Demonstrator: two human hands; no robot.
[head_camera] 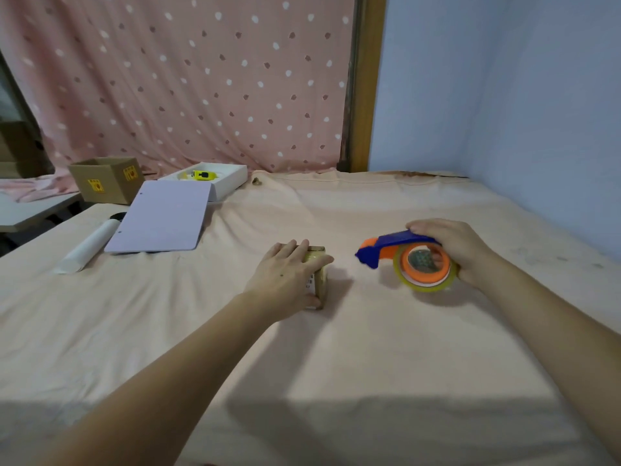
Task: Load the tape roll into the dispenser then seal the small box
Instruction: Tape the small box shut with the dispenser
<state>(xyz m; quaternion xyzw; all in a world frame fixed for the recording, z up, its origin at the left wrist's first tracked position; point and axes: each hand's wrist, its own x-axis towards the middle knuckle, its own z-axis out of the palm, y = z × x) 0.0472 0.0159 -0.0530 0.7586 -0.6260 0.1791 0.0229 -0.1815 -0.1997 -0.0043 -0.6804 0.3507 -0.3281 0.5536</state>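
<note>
A small brown cardboard box (321, 279) sits on the peach cloth near the middle. My left hand (285, 279) lies over its top and left side, gripping it and hiding most of it. To the right, a blue and orange tape dispenser (386, 248) rests on the cloth with a clear tape roll (426, 274) seated around its orange hub. My right hand (457, 247) is wrapped over the dispenser's back and top, holding it. The dispenser's blue nose points left toward the box, a short gap away.
A white board (161, 220) and a rolled white sheet (89, 247) lie at the left. Behind them stand an open brown carton (107, 179) and a white tray (228, 181) holding a yellow object (201, 175). A blue wall (537, 112) borders the right side.
</note>
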